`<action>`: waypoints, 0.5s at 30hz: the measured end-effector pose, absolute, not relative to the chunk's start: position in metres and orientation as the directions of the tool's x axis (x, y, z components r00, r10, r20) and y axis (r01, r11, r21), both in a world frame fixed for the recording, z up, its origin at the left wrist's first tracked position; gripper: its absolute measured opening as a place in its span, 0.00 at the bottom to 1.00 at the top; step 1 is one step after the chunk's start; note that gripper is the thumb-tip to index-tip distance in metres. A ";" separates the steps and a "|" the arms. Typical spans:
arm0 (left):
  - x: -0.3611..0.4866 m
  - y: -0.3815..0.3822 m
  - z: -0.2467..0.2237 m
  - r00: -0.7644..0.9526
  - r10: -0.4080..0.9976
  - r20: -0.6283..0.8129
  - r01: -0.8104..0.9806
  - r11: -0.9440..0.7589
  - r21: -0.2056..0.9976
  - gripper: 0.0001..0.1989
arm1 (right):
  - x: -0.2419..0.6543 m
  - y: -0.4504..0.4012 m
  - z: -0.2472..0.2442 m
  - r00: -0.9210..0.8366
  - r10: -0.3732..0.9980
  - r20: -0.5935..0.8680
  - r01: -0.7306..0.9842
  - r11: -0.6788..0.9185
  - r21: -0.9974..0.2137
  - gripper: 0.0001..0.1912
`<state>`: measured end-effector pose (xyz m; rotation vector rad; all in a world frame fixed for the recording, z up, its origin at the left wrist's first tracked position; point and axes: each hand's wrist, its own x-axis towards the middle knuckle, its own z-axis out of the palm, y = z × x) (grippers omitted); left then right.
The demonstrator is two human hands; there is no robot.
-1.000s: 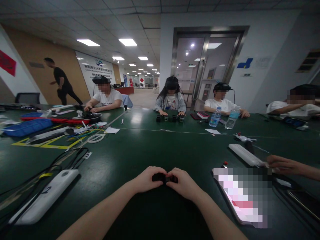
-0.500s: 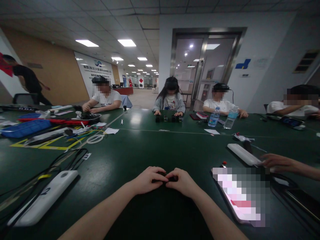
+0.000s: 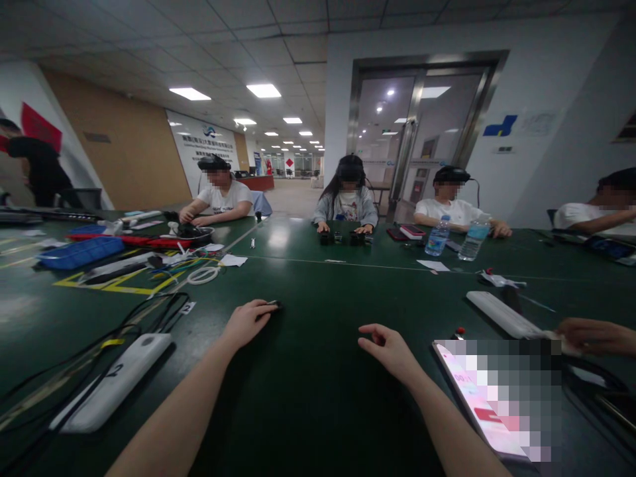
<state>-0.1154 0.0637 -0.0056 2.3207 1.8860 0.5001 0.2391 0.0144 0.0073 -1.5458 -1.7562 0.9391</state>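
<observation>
- The left hand (image 3: 244, 324) is held at 11 o'clock above the dark green desk (image 3: 318, 404). Its fingers (image 3: 263, 307) are closed on a small dark object (image 3: 274, 305), too small for its kind to be told.
- The right hand (image 3: 388, 349) is held at 1 o'clock. Its fingers (image 3: 370, 334) are loosely curled and open, and nothing is seen held by them.
- A white power strip (image 3: 116, 384) marked 2 is placed at 10 o'clock, with black cables (image 3: 144, 324) trailing beside it.
- A phone (image 3: 487, 397) lies at 2 o'clock, and a co-worker's hand (image 3: 593, 334) is placed at 3 o'clock beyond it.
- The small object could be dropped if the grip were relaxed, and could then be lost against the dark desk.
- The phone could be knocked if the right hand were swung outward.
</observation>
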 end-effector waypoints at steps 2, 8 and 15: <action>-0.136 0.067 -0.007 -0.074 0.982 0.176 0.960 0.022 0.279 0.19 | 0.239 0.015 0.006 -0.124 0.992 -0.023 0.564 0.051 -0.824 0.18; -0.164 0.064 -0.010 -0.596 0.787 0.162 0.781 0.520 0.346 0.21 | 0.243 0.017 0.000 -0.087 0.995 -0.045 0.571 0.013 -0.821 0.15; -0.166 0.063 -0.015 -0.694 0.696 0.186 0.703 0.598 0.386 0.21 | 0.246 0.020 -0.005 -0.096 0.995 -0.013 0.577 0.045 -0.816 0.16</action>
